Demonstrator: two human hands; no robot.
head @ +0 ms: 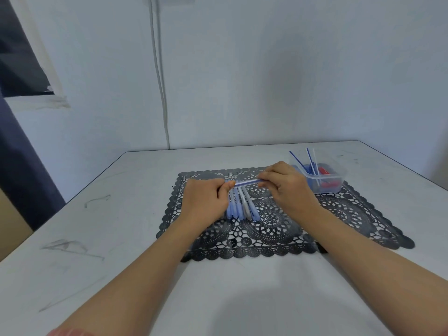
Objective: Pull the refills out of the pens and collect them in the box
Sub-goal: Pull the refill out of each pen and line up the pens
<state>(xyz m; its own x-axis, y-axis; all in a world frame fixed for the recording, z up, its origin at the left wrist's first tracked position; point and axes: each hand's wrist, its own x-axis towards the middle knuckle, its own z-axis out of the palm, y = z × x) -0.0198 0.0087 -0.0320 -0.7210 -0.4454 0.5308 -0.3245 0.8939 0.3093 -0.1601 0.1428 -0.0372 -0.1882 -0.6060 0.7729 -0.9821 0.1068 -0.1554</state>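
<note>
Both hands hold one clear pen with a blue refill (247,183) level above the mat. My left hand (206,204) pinches its left end, and my right hand (286,185) grips its right end. Under the held pen several pens with blue caps (240,207) lie side by side on the black lace mat (271,229). A clear plastic box (322,177) stands at the mat's far right corner. Blue and white refills (311,163) stick up out of it, and red and blue pieces lie inside.
The mat lies on a white table (121,238) with grey scuff marks on its left side. A pale wall with a hanging white cable (161,81) rises behind the table. A dark curtain (21,166) hangs at the left.
</note>
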